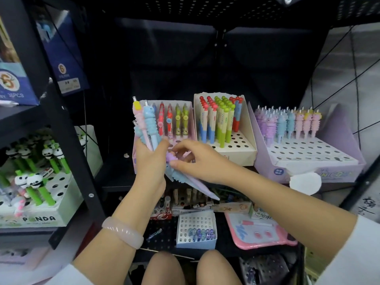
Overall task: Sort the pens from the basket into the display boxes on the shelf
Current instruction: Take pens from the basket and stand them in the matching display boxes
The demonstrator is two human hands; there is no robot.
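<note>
Sorting step under way, judged from how things lie: bundle of unicorn pens (145, 128) gripped upright in left hand (149, 161), just in front of pink display box (190, 112). Right hand (197, 161) pinching a purple-capped pen (171, 158) at the lower end of that bundle, fingers curled round it, pen slanting down and away toward the lower shelf. Looks like pulling one pen free from the bunch, or turning it the right way up; cannot tell which.

Right of the pink display box: white box (244, 149) with red, green and blue pens standing in its holes, then, further right again, lilac unicorn box (308, 155) with purple, blue and pink unicorn pens along its back rows and many front holes bare. Left of the pink display box, beyond the black shelf post: panda pen box (61, 204). Basket not clearly made out.

Next move probably calls for carrying the purple pen across to the lilac unicorn box, tip downward, and seating it in a bare hole beside its own colour, left hand keeping the rest together.
</note>
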